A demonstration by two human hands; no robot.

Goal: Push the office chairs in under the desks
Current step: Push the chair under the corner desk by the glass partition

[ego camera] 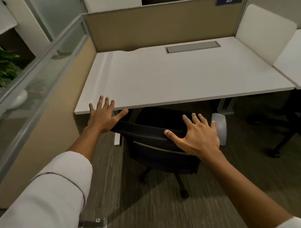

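Both hands are open, fingers spread flat. The right hand lies palm-down on the top edge of the chair back, its thumb along the black mesh and its fingers reaching over toward the desk. The left hand rests at the back's left end, its fingertips over the desk's front edge and its thumb pointing under that edge. Neither hand grips anything. The chair stands at the desk's front, its seat partly under the top, its back and wheeled base out on the carpet. Right of the desk, another chair stands in shadow. A sign reading 307 tops the partition behind the desk.
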